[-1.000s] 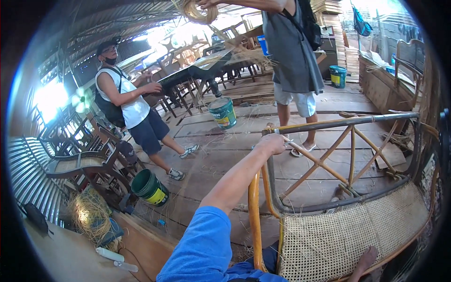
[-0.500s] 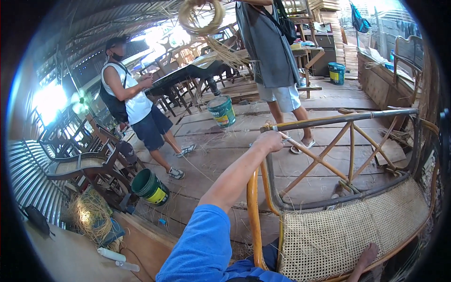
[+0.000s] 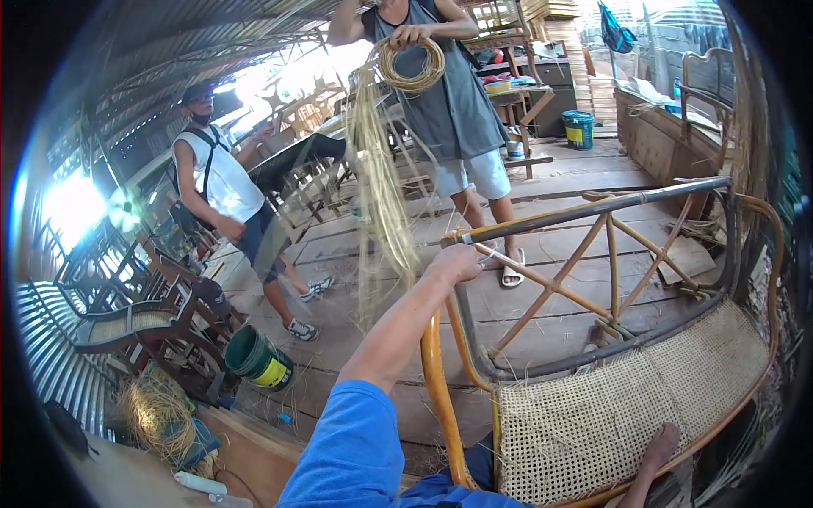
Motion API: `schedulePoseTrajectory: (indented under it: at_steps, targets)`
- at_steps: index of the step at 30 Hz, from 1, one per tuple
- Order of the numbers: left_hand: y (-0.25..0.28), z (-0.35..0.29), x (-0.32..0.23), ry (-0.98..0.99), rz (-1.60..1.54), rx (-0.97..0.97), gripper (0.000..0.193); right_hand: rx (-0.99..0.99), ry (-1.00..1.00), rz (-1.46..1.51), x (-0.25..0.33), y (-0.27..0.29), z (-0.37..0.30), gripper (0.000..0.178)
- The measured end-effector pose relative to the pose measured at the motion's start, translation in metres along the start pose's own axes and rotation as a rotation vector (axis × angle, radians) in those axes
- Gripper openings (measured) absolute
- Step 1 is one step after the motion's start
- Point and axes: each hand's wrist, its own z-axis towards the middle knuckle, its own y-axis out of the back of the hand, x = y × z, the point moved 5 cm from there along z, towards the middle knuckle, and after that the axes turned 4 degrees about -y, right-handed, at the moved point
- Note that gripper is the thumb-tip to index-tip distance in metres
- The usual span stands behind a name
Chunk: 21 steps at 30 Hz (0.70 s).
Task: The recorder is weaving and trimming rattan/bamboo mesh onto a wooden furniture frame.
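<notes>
My left hand [image 3: 457,264], at the end of the blue-sleeved arm, is closed on the rattan frame [image 3: 559,287] of a bench-like seat, just below the near end of its dark top rail. A thin pale or shiny bit shows beside its fingers, too small to name. At the lower right my right hand [image 3: 664,442] rests on the woven cane panel [image 3: 584,436]; its fingers are too unclear to read. Across the frame stands a person [image 3: 453,106] in a grey sleeveless top, holding a coil of cane strands [image 3: 412,83]. A long loose bundle of strands [image 3: 377,178] hangs beside the coil, blurred.
A person in a white top [image 3: 218,173] stands at the left. A green bucket [image 3: 258,360] and a tangle of cane strands [image 3: 157,415] lie lower left. Another bucket [image 3: 578,129] stands at the back. Wooden chair frames [image 3: 127,326] crowd the left side; scraps litter the plank floor [image 3: 339,334].
The person in grey has brought the coil lower, and the strand bundle now hangs long beside the frame. The person in white has lowered one arm. My hands keep their places on the seat.
</notes>
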Motion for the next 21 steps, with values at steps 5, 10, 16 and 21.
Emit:
schedulePoseTrajectory:
  at_steps: [5, 10, 16, 21]
  targets:
    - [-0.006, 0.006, 0.007, 0.045, 0.022, 0.05, 0.031, 0.049, -0.02, 0.07, 0.005, 0.009, 0.004, 0.016]
    - [-0.004, 0.004, 0.007, 0.094, 0.014, 0.073, 0.033, 0.047, -0.061, 0.05, 0.008, 0.01, 0.004, 0.012]
    - [0.013, -0.001, -0.015, 0.01, 0.057, -0.097, 0.037, 0.034, -0.072, 0.1, 0.003, 0.008, 0.004, 0.012]
    - [0.022, -0.016, -0.084, -0.595, 0.253, -0.285, 0.022, 0.368, -0.346, 0.376, 0.021, 0.015, 0.013, 0.035]
